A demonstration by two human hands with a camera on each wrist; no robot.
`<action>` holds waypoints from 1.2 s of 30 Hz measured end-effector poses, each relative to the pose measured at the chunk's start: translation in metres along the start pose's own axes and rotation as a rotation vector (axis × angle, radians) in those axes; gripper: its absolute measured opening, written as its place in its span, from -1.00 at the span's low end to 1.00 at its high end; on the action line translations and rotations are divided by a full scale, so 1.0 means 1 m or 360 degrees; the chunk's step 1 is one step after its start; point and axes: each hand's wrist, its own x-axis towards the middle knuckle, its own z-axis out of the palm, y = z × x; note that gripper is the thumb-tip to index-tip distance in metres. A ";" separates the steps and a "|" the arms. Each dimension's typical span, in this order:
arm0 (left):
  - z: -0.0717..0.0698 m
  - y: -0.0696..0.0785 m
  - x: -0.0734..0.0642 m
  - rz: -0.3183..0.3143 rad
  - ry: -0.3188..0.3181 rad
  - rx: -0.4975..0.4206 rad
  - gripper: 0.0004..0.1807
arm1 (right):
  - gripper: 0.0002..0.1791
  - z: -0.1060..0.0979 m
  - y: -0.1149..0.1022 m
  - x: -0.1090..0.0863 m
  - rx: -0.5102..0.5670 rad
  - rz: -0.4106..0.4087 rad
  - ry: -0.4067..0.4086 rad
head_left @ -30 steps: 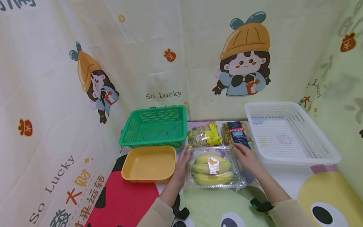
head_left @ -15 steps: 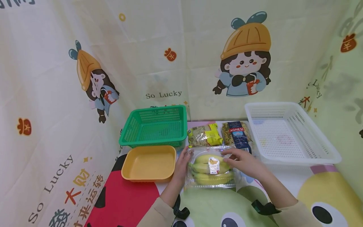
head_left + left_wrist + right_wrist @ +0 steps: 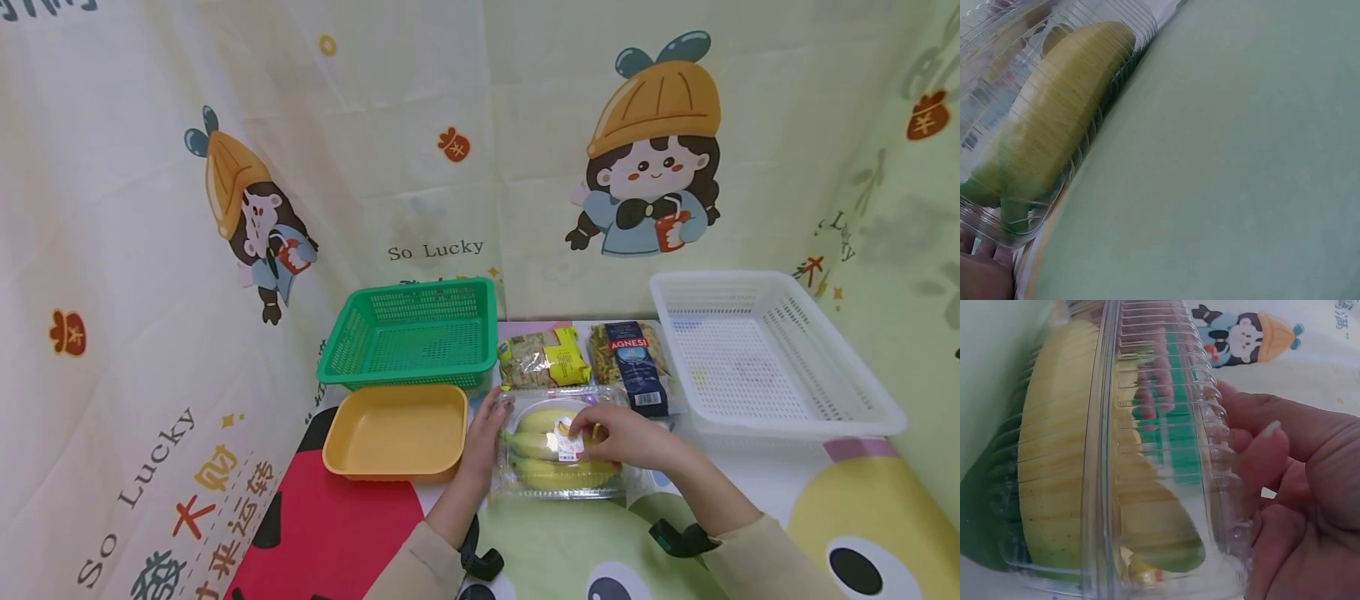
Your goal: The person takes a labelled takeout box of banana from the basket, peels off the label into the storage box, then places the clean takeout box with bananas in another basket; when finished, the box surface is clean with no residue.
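One clear rectangular plastic box [image 3: 558, 493], near one orange-yellow plastic tray [image 3: 393, 433], holds at least three yellow-green bananas [image 3: 562, 477]. Left hand [image 3: 482, 435], fingers extended, touches the box's side; right hand [image 3: 618, 437] curls over it, grip unclear.

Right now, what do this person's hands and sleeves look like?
The left hand and right hand are bare. The sleeves are plain beige and stop short of the wrists, with no markings visible. A curved black band shows near each sleeve's end.
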 end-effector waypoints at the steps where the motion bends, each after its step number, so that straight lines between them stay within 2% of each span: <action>1: 0.000 0.000 0.000 -0.0003 -0.0002 -0.0008 -0.38 | -0.73 0.000 0.000 0.001 -0.0010 -0.0006 -0.0016; 4: 0.000 0.000 0.000 -0.0013 -0.0001 -0.0015 -0.38 | -0.76 0.001 -0.002 0.002 -0.0060 -0.0027 -0.0032; 10: 0.000 0.001 0.000 -0.0012 0.0015 0.0002 -0.38 | -0.94 0.002 -0.004 0.004 -0.0159 -0.0019 0.0005; 14: 0.000 0.000 -0.001 0.0005 0.0002 -0.0021 -0.39 | -0.92 0.002 -0.005 0.004 -0.0183 -0.0003 -0.0001; 24: -0.001 0.000 0.001 -0.0023 0.0017 -0.0046 -0.41 | -0.90 0.002 -0.005 0.004 0.0120 0.0017 -0.0092; 36: -0.001 -0.005 0.002 -0.0021 0.0017 0.0008 -0.39 | -0.88 -0.001 -0.005 0.002 0.0279 0.0029 -0.0085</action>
